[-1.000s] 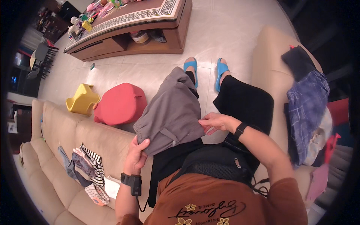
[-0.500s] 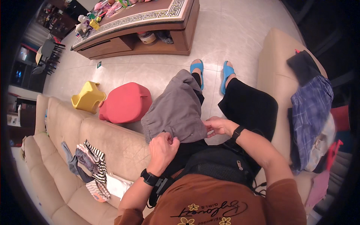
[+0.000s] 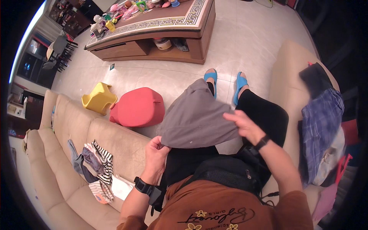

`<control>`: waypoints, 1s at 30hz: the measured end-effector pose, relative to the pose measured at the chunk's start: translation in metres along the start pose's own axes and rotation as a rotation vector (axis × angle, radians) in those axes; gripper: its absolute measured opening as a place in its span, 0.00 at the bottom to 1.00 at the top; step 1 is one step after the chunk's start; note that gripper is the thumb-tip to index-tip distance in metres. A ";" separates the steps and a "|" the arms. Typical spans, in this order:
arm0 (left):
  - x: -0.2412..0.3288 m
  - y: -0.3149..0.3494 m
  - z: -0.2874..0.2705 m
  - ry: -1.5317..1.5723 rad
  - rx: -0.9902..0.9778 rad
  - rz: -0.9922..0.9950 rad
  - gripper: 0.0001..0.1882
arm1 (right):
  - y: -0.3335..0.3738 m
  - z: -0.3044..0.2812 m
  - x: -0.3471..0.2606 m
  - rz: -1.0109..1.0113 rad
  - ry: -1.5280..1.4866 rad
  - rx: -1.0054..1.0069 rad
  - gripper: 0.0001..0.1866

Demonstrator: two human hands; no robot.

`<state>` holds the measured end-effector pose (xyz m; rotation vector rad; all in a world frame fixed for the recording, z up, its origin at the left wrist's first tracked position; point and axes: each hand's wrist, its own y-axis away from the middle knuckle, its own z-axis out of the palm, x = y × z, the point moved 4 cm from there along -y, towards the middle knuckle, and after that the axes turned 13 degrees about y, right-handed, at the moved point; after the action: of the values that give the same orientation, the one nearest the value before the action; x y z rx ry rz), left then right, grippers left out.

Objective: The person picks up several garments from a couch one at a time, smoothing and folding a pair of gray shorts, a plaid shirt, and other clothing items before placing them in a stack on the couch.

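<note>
A plain grey garment [image 3: 199, 119] is spread over my lap, its far end hanging down between my knees. Whether it is trousers or a top, I cannot tell. My left hand [image 3: 156, 151] pinches its near left corner between thumb and fingers. At the opposite edge, my right hand [image 3: 247, 124] grips the cloth with the thumb on top, drawing it out sideways. The near hem runs fairly straight from one hand toward the other above my black trousers [image 3: 264, 113].
Left on the beige sofa [image 3: 73, 126] lie striped and grey clothes [image 3: 96, 165] and a white cloth [image 3: 122, 187]. A red stool [image 3: 140, 107] and yellow stool [image 3: 99, 97] stand ahead. Beyond is a wooden coffee table [image 3: 153, 28]. A blue checked shirt [image 3: 324, 122] lies right.
My hands have moved apart, the left one outward and the right one farther right and forward. The garment is now wider and flatter. The view has shifted slightly.
</note>
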<state>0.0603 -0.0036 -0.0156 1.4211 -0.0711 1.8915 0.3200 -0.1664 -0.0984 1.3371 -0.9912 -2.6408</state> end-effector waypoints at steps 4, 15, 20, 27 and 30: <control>-0.011 -0.007 0.001 -0.023 -0.025 0.008 0.15 | 0.029 0.000 -0.049 -0.159 0.212 0.155 0.18; -0.028 -0.001 0.011 -0.294 0.044 -0.218 0.23 | 0.008 0.114 0.002 -0.740 1.715 -0.262 0.05; -0.024 -0.006 -0.010 -0.061 0.010 -0.164 0.19 | 0.005 0.030 -0.048 -0.352 1.889 -0.017 0.09; -0.023 -0.005 0.024 -0.266 -0.189 -0.139 0.13 | 0.019 0.135 -0.003 -0.743 1.300 -0.503 0.11; -0.034 -0.006 -0.007 -0.148 0.001 -0.147 0.15 | 0.004 0.107 -0.002 -0.526 1.947 -0.424 0.08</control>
<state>0.0615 -0.0134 -0.0492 1.5230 -0.0354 1.6666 0.2418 -0.1127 -0.0486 2.7923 0.2522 -0.4201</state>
